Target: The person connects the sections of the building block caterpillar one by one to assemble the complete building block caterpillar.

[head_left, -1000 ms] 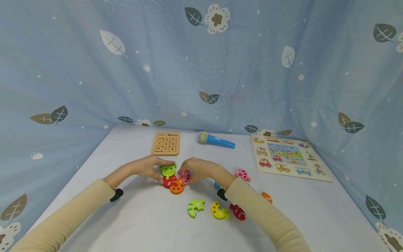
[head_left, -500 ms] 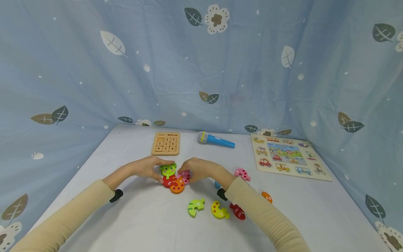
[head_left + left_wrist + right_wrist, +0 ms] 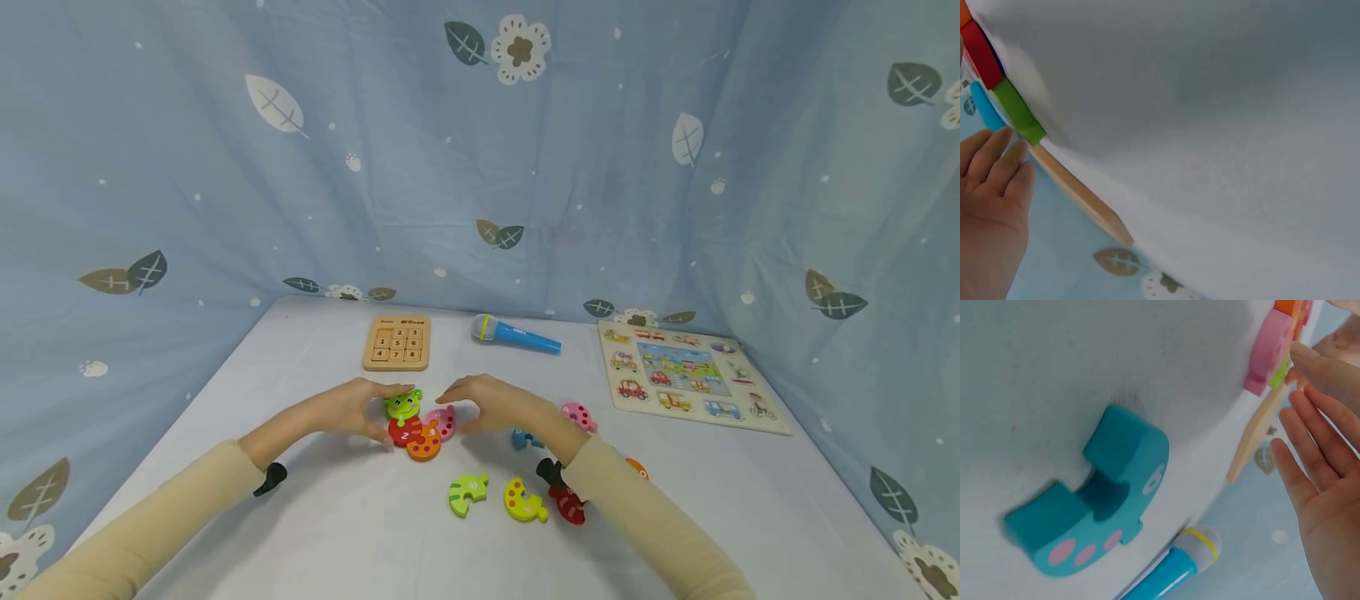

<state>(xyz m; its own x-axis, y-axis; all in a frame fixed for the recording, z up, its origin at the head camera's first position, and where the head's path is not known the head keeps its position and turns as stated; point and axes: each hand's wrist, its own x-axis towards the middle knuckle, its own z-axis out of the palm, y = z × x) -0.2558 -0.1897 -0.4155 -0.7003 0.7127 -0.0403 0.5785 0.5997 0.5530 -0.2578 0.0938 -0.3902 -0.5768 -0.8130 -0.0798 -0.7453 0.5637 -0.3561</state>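
Joined caterpillar puzzle pieces lie on the table: a green smiling head (image 3: 403,406), a red piece (image 3: 405,432) numbered 2, an orange piece (image 3: 424,442) numbered 3 and a pink spotted piece (image 3: 442,422). My left hand (image 3: 348,410) spans their left side, fingertips right at the top of the head and thumb beside the red piece. In the left wrist view its fingers look relaxed. Just right of the pink piece, my right hand (image 3: 495,404) holds nothing, its thumb and fingers spread apart. The right wrist view shows a teal piece (image 3: 1129,450) numbered 6 near that hand.
Loose pieces lie nearer the front: light green (image 3: 467,494), yellow (image 3: 523,502) and dark red (image 3: 567,505), partly under the right sleeve. Another pink piece (image 3: 577,416) is farther right. Behind are a wooden number board (image 3: 397,343), a blue microphone (image 3: 517,335) and a vehicle puzzle board (image 3: 693,377).
My right hand has let go of the pink piece and drawn back to the right, uncovering more of it and the teal piece. The left hand has hardly moved.
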